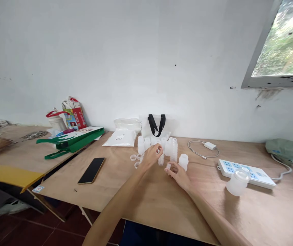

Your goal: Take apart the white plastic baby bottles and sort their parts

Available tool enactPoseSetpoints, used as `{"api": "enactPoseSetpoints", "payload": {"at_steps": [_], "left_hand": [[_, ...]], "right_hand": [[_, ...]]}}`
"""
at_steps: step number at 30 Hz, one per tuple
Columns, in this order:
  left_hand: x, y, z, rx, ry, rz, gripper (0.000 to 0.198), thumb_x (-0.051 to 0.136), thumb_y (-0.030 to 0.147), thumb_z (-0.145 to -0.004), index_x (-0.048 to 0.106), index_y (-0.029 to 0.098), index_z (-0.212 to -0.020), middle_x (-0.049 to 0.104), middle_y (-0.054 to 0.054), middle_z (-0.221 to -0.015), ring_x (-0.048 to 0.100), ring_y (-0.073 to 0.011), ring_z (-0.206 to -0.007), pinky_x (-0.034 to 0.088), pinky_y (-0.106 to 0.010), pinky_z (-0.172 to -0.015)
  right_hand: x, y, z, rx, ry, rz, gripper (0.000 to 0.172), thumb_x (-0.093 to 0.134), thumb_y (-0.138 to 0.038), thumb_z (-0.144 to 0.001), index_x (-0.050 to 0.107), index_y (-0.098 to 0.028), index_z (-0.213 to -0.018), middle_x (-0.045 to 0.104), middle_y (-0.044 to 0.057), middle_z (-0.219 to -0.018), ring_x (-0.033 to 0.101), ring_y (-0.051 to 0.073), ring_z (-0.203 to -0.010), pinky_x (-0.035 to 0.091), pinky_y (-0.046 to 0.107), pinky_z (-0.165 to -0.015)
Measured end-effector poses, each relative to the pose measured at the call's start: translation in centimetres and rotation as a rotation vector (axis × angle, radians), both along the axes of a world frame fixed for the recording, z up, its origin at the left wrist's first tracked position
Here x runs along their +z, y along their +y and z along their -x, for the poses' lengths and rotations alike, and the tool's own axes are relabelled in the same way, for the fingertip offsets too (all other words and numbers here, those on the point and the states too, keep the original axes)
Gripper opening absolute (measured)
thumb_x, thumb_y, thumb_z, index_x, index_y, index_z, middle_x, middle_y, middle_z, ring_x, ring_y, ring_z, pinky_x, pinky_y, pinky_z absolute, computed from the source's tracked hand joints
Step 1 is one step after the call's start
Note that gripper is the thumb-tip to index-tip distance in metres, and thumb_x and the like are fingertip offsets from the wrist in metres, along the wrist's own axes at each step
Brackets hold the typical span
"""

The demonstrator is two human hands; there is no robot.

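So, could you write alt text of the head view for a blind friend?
The person's left hand and right hand work over a plywood table among frosted plastic bottles, the right hand pinching a small translucent plastic piece. A black smartphone lies to the left.

White plaster wall — window upper right, dark red tile floor.

Plywood table bearing smartphone and power strip
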State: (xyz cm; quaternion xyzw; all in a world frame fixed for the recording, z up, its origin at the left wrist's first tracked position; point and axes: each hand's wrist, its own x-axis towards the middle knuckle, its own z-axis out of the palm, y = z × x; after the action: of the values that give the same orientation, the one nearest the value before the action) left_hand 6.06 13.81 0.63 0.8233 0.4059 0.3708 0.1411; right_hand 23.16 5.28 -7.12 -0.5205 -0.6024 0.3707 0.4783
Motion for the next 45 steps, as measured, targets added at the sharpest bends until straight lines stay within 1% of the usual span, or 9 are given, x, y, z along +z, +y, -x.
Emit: {"api": "enactPoseSetpoints", "payload": {"at_steps": [4,8,14,18,23,30,34,38,45], "left_hand": [[-0.7,-0.4,0.2,-0.001,-0.049,-0.005,0.016,0.05,0.032,-0.096,0.063,0.023,-0.099,0.069,-0.001,-0.096,0.063,-0.0153,-0.083,0.049,-0.025,-0.073],[-1.8,-0.3,0.4,-0.086,-0.134,0.039,0.024,0.05,0.039,-0.098,0.063,0.025,-0.112,0.071,-0.001,-0.106,0.066,-0.0165,-0.089,0.053,-0.027,-0.08],[-3.2,0.6,0.6,-0.138,-0.231,0.014,0.036,0.049,0.04,-0.1,0.062,0.024,-0.13,0.069,-0.006,-0.122,0.065,-0.0207,-0.111,0.053,-0.033,-0.094],[-3.4,0.8,0.6,-0.179,-0.265,-0.018,0.035,0.05,0.041,-0.101,0.066,0.023,-0.126,0.067,-0.007,-0.124,0.065,-0.0206,-0.112,0.053,-0.033,-0.096],[-3.4,0.6,0.4,-0.194,-0.29,-0.002,0.034,0.05,0.041,-0.101,0.067,0.023,-0.124,0.067,-0.006,-0.121,0.066,-0.0191,-0.106,0.055,-0.032,-0.092],[-3.3,0.6,0.5,-0.173,-0.301,-0.029,0.033,0.051,0.04,-0.1,0.066,0.023,-0.124,0.067,-0.007,-0.119,0.066,-0.019,-0.102,0.055,-0.033,-0.091],[-3.6,0.7,0.6,-0.189,-0.28,0.001,0.032,0.051,0.04,-0.1,0.066,0.023,-0.124,0.066,-0.007,-0.122,0.065,-0.0193,-0.105,0.055,-0.033,-0.091],[-4.0,0.8,0.5,-0.184,-0.285,-0.025,0.03,0.051,0.037,-0.1,0.067,0.023,-0.122,0.067,-0.007,-0.117,0.064,-0.0195,-0.107,0.055,-0.033,-0.091],[-3.9,0.8,0.4,-0.188,-0.303,-0.048,0.029,0.052,0.036,-0.1,0.067,0.023,-0.12,0.068,-0.006,-0.116,0.065,-0.0183,-0.102,0.057,-0.031,-0.087]], "right_hand": [[-0.1,0.1,0.0,0.005,0.009,-0.001,0.043,0.067,-0.052,-0.082,0.059,-0.023,-0.113,0.065,-0.003,-0.077,0.065,0.019,-0.074,0.05,0.032,-0.069],[-0.1,0.1,0.0,-0.006,0.009,-0.004,0.041,0.068,-0.052,-0.082,0.06,-0.023,-0.111,0.064,-0.003,-0.075,0.064,0.019,-0.072,0.049,0.031,-0.068],[0.2,-0.2,0.2,-0.015,0.032,-0.003,0.04,0.069,-0.05,-0.082,0.061,-0.023,-0.111,0.065,-0.003,-0.072,0.065,0.019,-0.07,0.049,0.031,-0.066],[0.3,-0.2,0.2,-0.017,0.038,-0.004,0.039,0.069,-0.049,-0.082,0.06,-0.023,-0.109,0.063,-0.004,-0.07,0.064,0.019,-0.069,0.048,0.031,-0.065],[0.2,-0.1,0.2,-0.011,0.035,0.002,0.04,0.068,-0.051,-0.082,0.06,-0.023,-0.11,0.063,-0.003,-0.071,0.064,0.019,-0.069,0.048,0.031,-0.064],[0.2,-0.1,0.2,-0.011,0.041,-0.005,0.04,0.069,-0.05,-0.082,0.06,-0.023,-0.11,0.064,-0.003,-0.072,0.064,0.019,-0.07,0.049,0.031,-0.067],[0.2,0.0,0.2,-0.009,0.034,0.003,0.041,0.069,-0.051,-0.082,0.059,-0.023,-0.111,0.064,-0.004,-0.071,0.063,0.019,-0.07,0.049,0.031,-0.067],[0.2,0.0,0.2,-0.007,0.038,0.01,0.041,0.069,-0.051,-0.082,0.06,-0.024,-0.111,0.067,-0.002,-0.074,0.064,0.019,-0.071,0.049,0.031,-0.067],[0.2,0.0,0.3,-0.002,0.049,0.006,0.042,0.069,-0.052,-0.082,0.059,-0.023,-0.111,0.065,-0.003,-0.073,0.064,0.019,-0.073,0.049,0.032,-0.068]]}}
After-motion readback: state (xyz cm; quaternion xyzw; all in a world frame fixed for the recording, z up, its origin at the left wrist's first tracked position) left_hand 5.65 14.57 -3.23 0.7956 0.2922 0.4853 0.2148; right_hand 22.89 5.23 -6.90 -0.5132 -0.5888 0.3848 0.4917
